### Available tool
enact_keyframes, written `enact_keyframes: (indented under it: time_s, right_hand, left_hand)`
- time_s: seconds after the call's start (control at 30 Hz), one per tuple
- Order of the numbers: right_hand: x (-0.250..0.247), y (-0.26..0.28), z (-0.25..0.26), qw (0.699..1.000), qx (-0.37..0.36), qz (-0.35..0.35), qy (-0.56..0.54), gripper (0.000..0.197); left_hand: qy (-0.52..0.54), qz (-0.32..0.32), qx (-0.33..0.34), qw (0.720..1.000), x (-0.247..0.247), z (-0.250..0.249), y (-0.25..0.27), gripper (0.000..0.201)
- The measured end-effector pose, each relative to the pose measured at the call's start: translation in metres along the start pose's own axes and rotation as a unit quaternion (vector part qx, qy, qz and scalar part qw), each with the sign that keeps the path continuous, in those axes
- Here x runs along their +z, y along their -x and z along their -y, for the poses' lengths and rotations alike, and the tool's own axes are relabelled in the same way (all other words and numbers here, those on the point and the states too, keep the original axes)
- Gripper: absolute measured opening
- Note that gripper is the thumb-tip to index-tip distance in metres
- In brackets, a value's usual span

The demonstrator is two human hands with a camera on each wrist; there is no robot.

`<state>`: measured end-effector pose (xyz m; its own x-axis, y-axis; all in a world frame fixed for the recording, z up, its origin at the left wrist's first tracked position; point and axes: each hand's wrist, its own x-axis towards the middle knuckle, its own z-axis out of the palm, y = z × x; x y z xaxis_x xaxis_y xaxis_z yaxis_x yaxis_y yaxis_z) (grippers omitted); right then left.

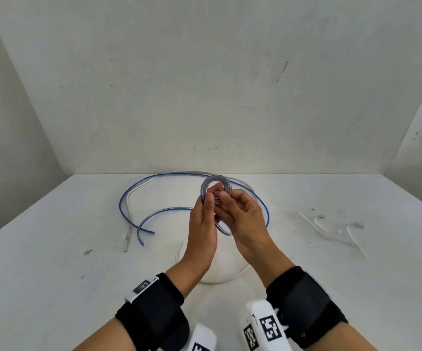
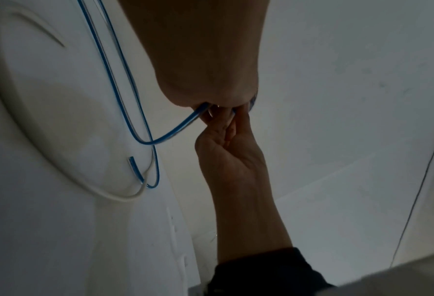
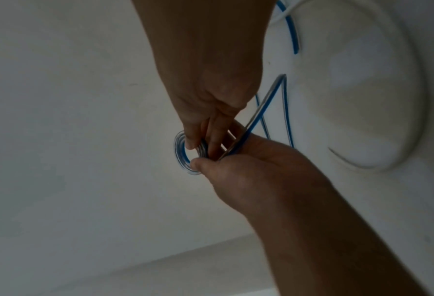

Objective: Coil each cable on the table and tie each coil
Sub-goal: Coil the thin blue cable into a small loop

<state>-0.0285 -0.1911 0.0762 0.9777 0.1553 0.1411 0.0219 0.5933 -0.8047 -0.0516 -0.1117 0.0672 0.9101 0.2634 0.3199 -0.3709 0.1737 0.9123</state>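
Note:
Both hands hold a small coil of clear, blue-striped cable above the middle of the table. My left hand pinches the coil's lower edge from the left. My right hand pinches it from the right, its fingers curled on the turns. In the right wrist view the coil shows between the right hand and the left hand. The loose blue cable trails from the hands in wide loops on the table. In the left wrist view the cable leaves the left hand.
A white cable lies under the blue loops and curves round near my wrists. Several thin white ties lie on the table to the right. White walls close off the back and both sides.

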Motion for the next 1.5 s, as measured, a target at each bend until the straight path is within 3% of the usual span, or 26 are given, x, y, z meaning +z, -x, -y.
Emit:
enact_keyframes:
  time_s: [0.13, 0.33, 0.47, 0.57, 0.63, 0.73, 0.8, 0.9, 1.03, 1.2, 1.33, 1.5]
  right_hand:
    - [-0.002, 0.000, 0.000, 0.994, 0.002, 0.017, 0.105, 0.005]
    - [-0.009, -0.002, 0.002, 0.994, 0.011, 0.044, 0.103, 0.013]
    - [-0.017, -0.009, 0.019, 0.962, 0.011, 0.056, 0.268, 0.015]
    - [-0.021, -0.016, 0.029, 0.919, -0.040, 0.010, 0.391, 0.029]
    - [-0.023, -0.023, 0.038, 0.896, -0.065, 0.016, 0.439, 0.025]
    - [-0.023, -0.027, 0.053, 0.878, -0.013, 0.123, 0.462, 0.013]
    - [-0.023, -0.025, 0.062, 0.882, 0.036, 0.191, 0.430, 0.010]
    - [-0.022, -0.020, 0.068, 0.898, 0.058, 0.217, 0.379, 0.008]
    - [-0.023, -0.018, 0.056, 0.930, 0.049, 0.175, 0.320, 0.011]
    - [-0.018, -0.013, 0.035, 0.962, 0.039, 0.103, 0.250, 0.014]
    - [-0.007, -0.010, 0.025, 0.986, 0.012, 0.030, 0.161, 0.013]
    - [0.008, 0.001, 0.014, 0.992, -0.002, -0.024, 0.124, 0.009]
  left_hand:
    - [-0.013, -0.043, 0.009, 0.999, 0.001, 0.003, 0.001, 0.033]
    - [-0.059, -0.028, 0.019, 0.998, -0.007, 0.000, -0.007, 0.032]
    - [-0.054, 0.044, -0.037, 0.997, -0.019, -0.006, -0.015, 0.036]
    - [-0.060, 0.105, -0.088, 0.989, -0.027, -0.014, -0.018, 0.037]
    - [-0.076, 0.163, -0.124, 0.976, -0.032, -0.021, -0.019, 0.038]
    - [-0.120, 0.240, -0.153, 0.951, -0.039, -0.031, -0.019, 0.041]
    - [-0.144, 0.276, -0.163, 0.936, -0.043, -0.039, -0.022, 0.040]
    - [-0.164, 0.309, -0.165, 0.922, -0.047, -0.047, -0.027, 0.039]
    - [-0.165, 0.280, -0.132, 0.936, -0.048, -0.046, -0.028, 0.040]
    - [-0.146, 0.137, -0.047, 0.979, -0.037, -0.023, -0.020, 0.040]
    - [-0.093, 0.039, -0.036, 0.994, -0.020, -0.005, -0.004, 0.037]
    - [-0.084, 0.041, -0.010, 0.996, -0.010, 0.003, 0.008, 0.031]
